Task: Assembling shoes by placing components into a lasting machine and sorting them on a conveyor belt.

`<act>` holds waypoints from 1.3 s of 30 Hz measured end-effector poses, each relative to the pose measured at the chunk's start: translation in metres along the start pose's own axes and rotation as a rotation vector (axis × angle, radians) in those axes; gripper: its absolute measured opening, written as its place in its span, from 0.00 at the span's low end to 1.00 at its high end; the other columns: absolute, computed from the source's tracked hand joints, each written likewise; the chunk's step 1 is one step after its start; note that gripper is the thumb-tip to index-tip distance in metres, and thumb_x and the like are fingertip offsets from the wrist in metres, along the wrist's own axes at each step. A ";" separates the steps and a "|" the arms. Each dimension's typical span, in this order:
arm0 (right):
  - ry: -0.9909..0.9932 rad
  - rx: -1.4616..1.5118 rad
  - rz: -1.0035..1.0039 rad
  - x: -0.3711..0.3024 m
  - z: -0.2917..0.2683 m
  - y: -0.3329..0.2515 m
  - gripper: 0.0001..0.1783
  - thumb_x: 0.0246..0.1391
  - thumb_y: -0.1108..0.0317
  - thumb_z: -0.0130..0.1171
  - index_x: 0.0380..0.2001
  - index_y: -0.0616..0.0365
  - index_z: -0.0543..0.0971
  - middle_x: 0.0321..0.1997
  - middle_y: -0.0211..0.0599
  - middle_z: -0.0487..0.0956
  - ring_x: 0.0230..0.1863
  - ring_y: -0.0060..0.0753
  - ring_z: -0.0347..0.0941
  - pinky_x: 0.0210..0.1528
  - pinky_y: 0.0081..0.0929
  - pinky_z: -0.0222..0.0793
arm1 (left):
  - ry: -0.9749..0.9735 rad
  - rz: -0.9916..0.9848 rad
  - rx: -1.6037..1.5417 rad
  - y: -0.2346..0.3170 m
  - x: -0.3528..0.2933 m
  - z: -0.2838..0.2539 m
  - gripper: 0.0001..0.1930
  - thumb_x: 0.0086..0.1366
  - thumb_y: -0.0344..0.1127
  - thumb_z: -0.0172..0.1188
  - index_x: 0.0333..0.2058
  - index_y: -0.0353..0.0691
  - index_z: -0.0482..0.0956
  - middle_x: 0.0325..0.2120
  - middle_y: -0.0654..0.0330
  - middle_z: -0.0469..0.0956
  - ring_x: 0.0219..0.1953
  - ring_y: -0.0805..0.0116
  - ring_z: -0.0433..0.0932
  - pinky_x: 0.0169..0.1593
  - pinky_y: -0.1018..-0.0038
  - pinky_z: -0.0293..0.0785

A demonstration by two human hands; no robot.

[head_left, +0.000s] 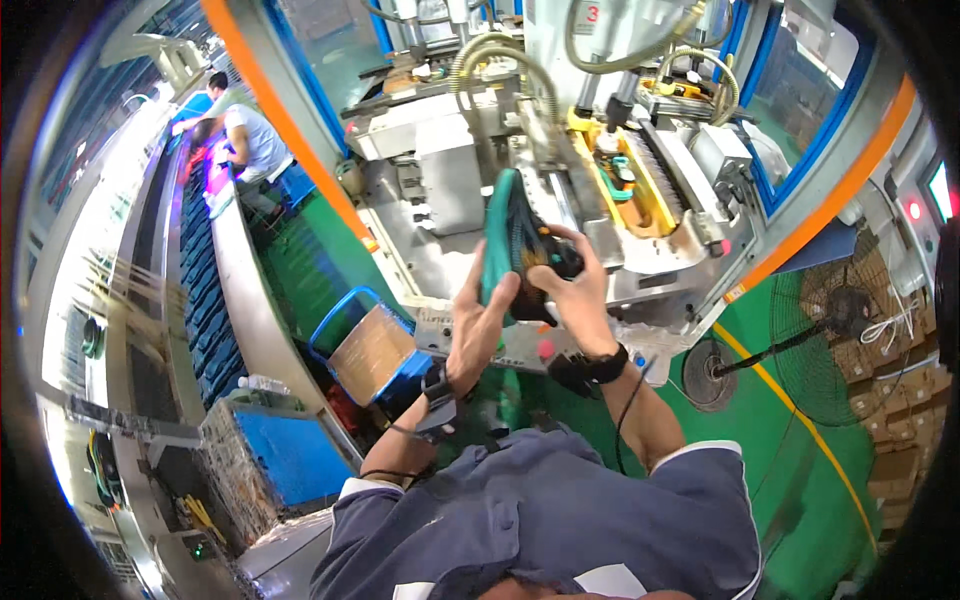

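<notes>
Between my two hands is a shoe with a green sole and a dark upper, tilted on its side with one end pointing away from me. My left hand grips it along the sole side. On the upper, near the shoe's opening, my right hand is closed with the thumb pressed in. Beyond the shoe stands a machine with a metal bed. Its yellow mould is to the right of my hands, with a shoe-like piece in it.
A conveyor runs along the left, with two people seated by its far end. A blue-framed stool stands left of my arm. To the right are a floor fan, stacked cartons and a machine post with an orange edge.
</notes>
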State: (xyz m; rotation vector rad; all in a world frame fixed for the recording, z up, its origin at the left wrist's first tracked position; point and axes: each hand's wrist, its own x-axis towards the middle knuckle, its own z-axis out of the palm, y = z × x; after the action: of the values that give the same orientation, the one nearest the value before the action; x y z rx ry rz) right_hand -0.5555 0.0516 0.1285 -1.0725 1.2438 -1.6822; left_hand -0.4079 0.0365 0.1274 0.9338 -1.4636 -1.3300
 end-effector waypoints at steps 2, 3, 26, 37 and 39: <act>0.163 -0.053 -0.018 0.015 -0.045 0.016 0.31 0.41 0.74 0.67 0.53 0.61 0.73 0.44 0.33 0.77 0.43 0.21 0.73 0.50 0.20 0.68 | -0.140 -0.029 0.005 -0.012 0.029 0.028 0.33 0.70 0.45 0.51 0.65 0.30 0.53 0.58 0.47 0.67 0.59 0.64 0.66 0.61 0.71 0.62; 0.217 0.061 0.047 0.023 -0.064 0.021 0.30 0.41 0.75 0.66 0.52 0.60 0.73 0.43 0.33 0.77 0.43 0.22 0.73 0.49 0.20 0.68 | -0.180 -0.073 -0.008 -0.020 0.048 0.039 0.33 0.70 0.47 0.50 0.65 0.30 0.53 0.60 0.45 0.65 0.62 0.61 0.64 0.63 0.70 0.60; 0.317 -0.813 0.106 0.245 -0.176 -0.012 0.21 0.44 0.69 0.64 0.43 0.64 0.76 0.32 0.31 0.77 0.32 0.22 0.72 0.36 0.21 0.70 | -0.146 -0.642 -0.394 -0.178 0.319 0.060 0.15 0.59 0.36 0.63 0.43 0.35 0.78 0.33 0.58 0.82 0.32 0.70 0.81 0.31 0.72 0.78; 0.028 -1.337 0.248 0.388 -0.035 0.179 0.24 0.43 0.55 0.66 0.33 0.68 0.79 0.45 0.61 0.78 0.48 0.52 0.77 0.53 0.39 0.71 | 0.195 -0.524 -0.356 -0.004 0.052 -0.140 0.29 0.57 0.30 0.63 0.57 0.30 0.66 0.49 0.58 0.73 0.48 0.72 0.72 0.55 0.75 0.67; 0.094 -1.451 0.218 0.381 -0.039 0.219 0.27 0.48 0.54 0.62 0.43 0.62 0.69 0.41 0.57 0.80 0.45 0.52 0.78 0.49 0.42 0.73 | 0.376 -0.450 -0.379 0.012 0.016 -0.151 0.26 0.60 0.29 0.60 0.56 0.30 0.65 0.48 0.58 0.74 0.48 0.70 0.74 0.56 0.71 0.68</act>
State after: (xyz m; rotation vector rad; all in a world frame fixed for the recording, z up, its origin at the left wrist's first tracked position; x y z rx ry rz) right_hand -0.7040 -0.3362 -0.0219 -1.4915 2.6091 -0.4454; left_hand -0.2675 -0.0212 0.1411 1.2174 -0.7041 -1.5759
